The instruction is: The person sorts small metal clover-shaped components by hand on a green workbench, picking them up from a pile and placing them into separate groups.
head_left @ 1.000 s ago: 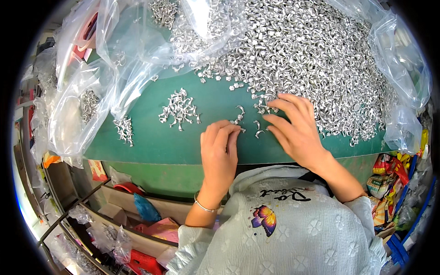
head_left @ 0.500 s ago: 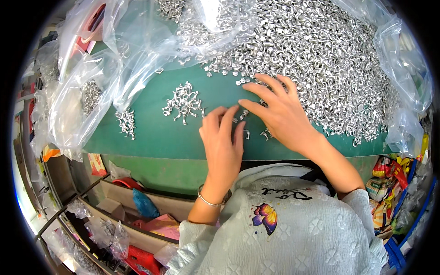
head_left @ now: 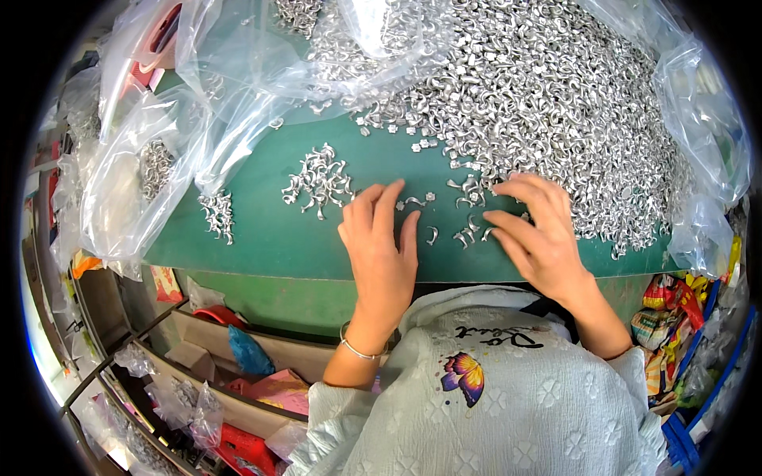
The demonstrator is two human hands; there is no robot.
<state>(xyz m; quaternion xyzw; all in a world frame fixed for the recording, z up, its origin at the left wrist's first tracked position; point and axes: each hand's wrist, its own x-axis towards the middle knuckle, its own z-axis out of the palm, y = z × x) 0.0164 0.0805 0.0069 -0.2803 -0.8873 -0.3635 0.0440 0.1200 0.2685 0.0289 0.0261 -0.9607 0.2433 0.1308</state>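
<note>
A large heap of small curved silver metal pieces (head_left: 587, 119) covers the far right of the green table (head_left: 317, 250). My left hand (head_left: 377, 246) rests at mid-table with thumb and fingers apart, beside a few loose pieces (head_left: 413, 201). Nothing shows between its fingers. To the right, my right hand (head_left: 548, 238) is also open, its fingertips next to a curved piece (head_left: 486, 233) at the heap's near edge. Whether they touch it I cannot tell. A small pile of pieces (head_left: 319, 184) lies left of my left hand, and a smaller pile (head_left: 217, 216) farther left.
Clear plastic bags (head_left: 246, 111) drape over the far left and back of the table; another plastic sheet (head_left: 698, 135) lines the right side. Below the front edge at left is an open drawer (head_left: 302, 357) with a blue bag (head_left: 251, 351). Colourful packets (head_left: 663, 325) sit at lower right.
My right hand has moved right and nearer to me, uncovering loose pieces between the hands. The left hand has stayed nearly in place, its thumb and fingers wider apart.
</note>
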